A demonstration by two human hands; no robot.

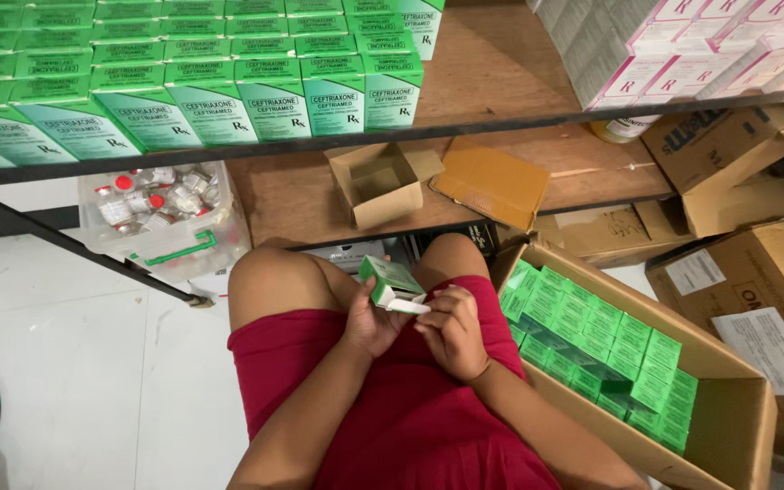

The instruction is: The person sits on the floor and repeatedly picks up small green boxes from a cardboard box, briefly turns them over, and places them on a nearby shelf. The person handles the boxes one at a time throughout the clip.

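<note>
Small green carton [390, 279] sits over the lap, end flap open, left hand [369, 322] gripping its body, right hand [454, 331] pinching the white flap. At 3 o'clock, a cardboard box [728, 426] is nearly full of matching cartons; a bin of vials [161, 213] waits at 10 o'clock.

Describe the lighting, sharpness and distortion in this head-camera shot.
Head view: light is soft and even, with only faint shadow under the wooden shelf; the small green-and-white carton held by the left hand and right hand is sharp; the shelf edge bows from wide-angle distortion; the white floor looks bright, without hard glare.
</note>
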